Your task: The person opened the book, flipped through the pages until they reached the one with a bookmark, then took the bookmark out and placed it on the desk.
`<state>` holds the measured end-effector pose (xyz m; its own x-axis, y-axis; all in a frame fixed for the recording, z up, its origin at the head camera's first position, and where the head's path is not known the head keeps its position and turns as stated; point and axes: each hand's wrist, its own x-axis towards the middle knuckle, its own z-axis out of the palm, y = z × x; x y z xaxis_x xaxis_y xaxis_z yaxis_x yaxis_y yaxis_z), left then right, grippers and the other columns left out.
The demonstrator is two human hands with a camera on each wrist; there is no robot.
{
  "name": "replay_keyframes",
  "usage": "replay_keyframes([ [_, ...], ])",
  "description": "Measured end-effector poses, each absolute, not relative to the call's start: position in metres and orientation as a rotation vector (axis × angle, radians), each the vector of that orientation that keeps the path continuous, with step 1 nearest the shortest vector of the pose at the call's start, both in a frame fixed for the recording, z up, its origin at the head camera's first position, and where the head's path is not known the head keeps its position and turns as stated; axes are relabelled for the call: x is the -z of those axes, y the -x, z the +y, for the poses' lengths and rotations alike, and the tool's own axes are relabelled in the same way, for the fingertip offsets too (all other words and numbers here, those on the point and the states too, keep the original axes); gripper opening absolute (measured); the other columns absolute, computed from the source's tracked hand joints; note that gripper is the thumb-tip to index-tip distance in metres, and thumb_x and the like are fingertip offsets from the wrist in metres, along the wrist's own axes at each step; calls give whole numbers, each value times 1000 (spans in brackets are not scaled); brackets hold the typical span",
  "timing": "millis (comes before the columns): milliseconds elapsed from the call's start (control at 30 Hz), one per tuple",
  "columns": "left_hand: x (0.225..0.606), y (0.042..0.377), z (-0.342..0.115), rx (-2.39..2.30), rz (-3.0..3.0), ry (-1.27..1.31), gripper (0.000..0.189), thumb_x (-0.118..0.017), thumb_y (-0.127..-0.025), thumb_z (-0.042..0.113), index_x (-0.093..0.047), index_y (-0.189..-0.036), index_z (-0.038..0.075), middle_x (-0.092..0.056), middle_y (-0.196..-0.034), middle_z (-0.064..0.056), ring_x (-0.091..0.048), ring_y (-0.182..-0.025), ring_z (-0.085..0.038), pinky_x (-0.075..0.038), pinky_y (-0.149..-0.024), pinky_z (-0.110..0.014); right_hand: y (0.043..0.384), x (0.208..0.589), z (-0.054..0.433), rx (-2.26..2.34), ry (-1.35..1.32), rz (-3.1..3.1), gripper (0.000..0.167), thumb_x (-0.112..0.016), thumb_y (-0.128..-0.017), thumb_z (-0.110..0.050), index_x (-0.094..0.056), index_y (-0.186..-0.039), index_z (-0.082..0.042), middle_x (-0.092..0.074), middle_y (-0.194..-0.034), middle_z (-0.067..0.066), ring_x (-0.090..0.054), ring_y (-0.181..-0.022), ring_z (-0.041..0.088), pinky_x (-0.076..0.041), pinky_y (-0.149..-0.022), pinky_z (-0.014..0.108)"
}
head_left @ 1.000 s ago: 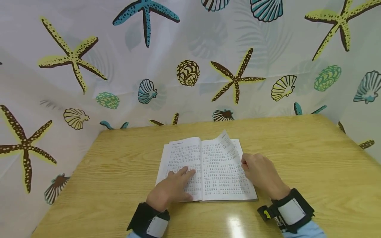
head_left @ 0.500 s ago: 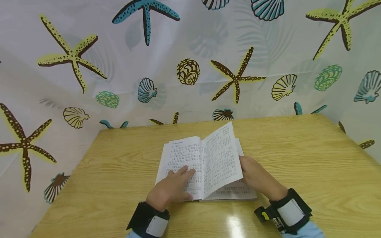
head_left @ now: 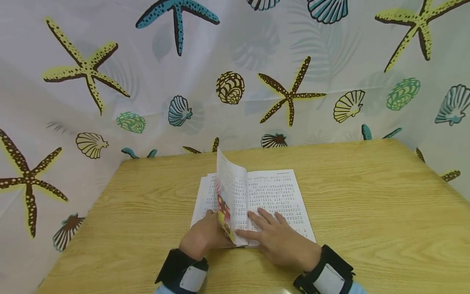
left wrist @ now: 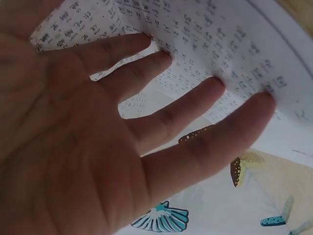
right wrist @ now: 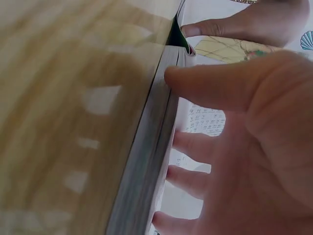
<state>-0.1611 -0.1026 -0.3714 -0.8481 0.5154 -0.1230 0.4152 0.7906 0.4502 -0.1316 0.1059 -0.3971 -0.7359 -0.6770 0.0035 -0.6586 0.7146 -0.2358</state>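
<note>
An open book (head_left: 282, 190) with printed text lies on the table. One leaf (head_left: 230, 196) stands nearly upright at the spine, a colour picture on its left side. My left hand (head_left: 205, 234) rests over the left page, its fingers partly hidden behind that leaf. In the left wrist view its fingers (left wrist: 195, 110) are spread and fairly straight, tips at the printed paper. My right hand (head_left: 284, 243) lies on the right page, fingers spread near the spine. The right wrist view has its thumb (right wrist: 210, 85) at the book's lower edge beside the page block (right wrist: 151, 142).
The wooden table (head_left: 367, 196) extends on both sides of the book. Behind it hangs a pale cloth (head_left: 205, 61) printed with starfish and shells. Black straps with white patches circle both wrists.
My right hand has turned a leaf from right to left over the spine, let it go and come down flat on the right page. The left hand has stayed in place.
</note>
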Motion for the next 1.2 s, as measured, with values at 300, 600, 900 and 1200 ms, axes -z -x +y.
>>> replay_keyframes([
  [300,361,167,-110,-413,3219,-844,48,-70,-97,17,-56,-140,0,-60,-137,-18,-65,-111,-34,-58,-86,-48,132,395,106,357,1091,2824,55,-63,-97,-8,-57,-146,-32,-43,-154,20,-35,-143,44,-34,-104,73],
  [600,362,168,-106,-347,3188,-995,55,-69,-98,31,-55,-143,3,-52,-148,-18,-49,-135,-38,-40,-109,-57,131,395,106,334,1114,2820,57,-65,-96,-9,-55,-148,-31,-42,-155,20,-36,-142,44,-35,-104,73],
  [900,369,162,-102,-421,2718,-543,66,-79,-89,21,-52,-148,9,-43,-156,-17,-41,-138,-49,-39,-109,-59,132,395,107,323,1106,2828,55,-64,-97,-11,-56,-147,-32,-42,-155,18,-35,-143,44,-34,-105,72],
  [1200,370,162,-100,-413,2712,-479,72,-85,-84,17,-53,-148,9,-43,-156,-15,-39,-139,-50,-39,-109,-60,139,393,119,457,977,2823,46,-58,-104,-27,-54,-148,-18,-44,-156,13,-36,-144,41,-33,-107,70],
])
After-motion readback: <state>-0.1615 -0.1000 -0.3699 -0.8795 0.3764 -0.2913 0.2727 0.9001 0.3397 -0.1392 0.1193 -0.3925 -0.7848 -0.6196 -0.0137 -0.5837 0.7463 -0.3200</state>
